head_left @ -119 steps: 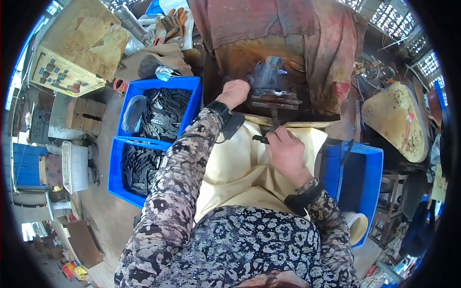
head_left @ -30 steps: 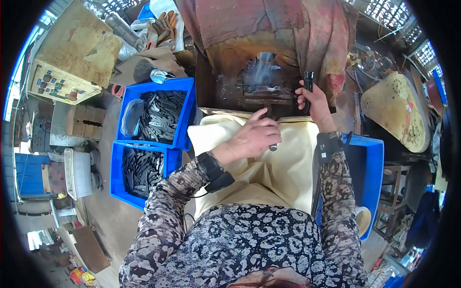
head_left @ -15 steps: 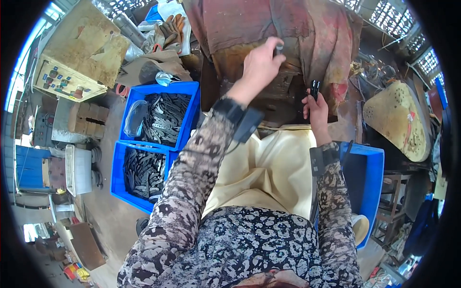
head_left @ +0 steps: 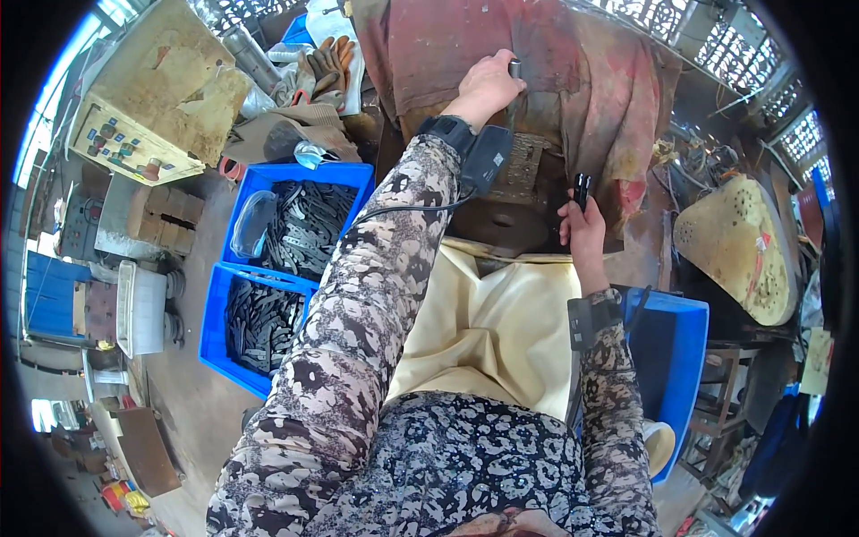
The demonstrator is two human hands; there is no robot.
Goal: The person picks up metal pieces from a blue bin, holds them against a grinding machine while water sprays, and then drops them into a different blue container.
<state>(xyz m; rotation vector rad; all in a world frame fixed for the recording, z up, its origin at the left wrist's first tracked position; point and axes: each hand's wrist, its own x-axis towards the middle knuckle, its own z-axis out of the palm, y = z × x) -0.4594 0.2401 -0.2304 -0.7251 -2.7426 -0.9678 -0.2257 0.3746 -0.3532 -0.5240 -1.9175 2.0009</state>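
Black strips [head_left: 582,188] are in the right hand [head_left: 584,228], at the right side of the machine's opening, ends sticking up past the fingers. Grip is closed on them at their lower part; exact count can't be told, looks like two side by side. Left hand [head_left: 489,87] is up and forward, fingers curled round a metal-ended handle [head_left: 514,69], rounded end showing past the fingertips, in front of the red-brown cloth [head_left: 447,43] draped over the machine. Below that hand: ribbed block [head_left: 525,167], then a dark round plate [head_left: 501,225] with a hole. Cream apron [head_left: 483,336] spread over the lap, top edge near the plate. Left side: upper blue bin [head_left: 365,183] and lower blue bin [head_left: 213,313], adjoining, both holding loose dark strips. Right side: another blue bin [head_left: 687,358], off-white round item [head_left: 660,447] at its near end.
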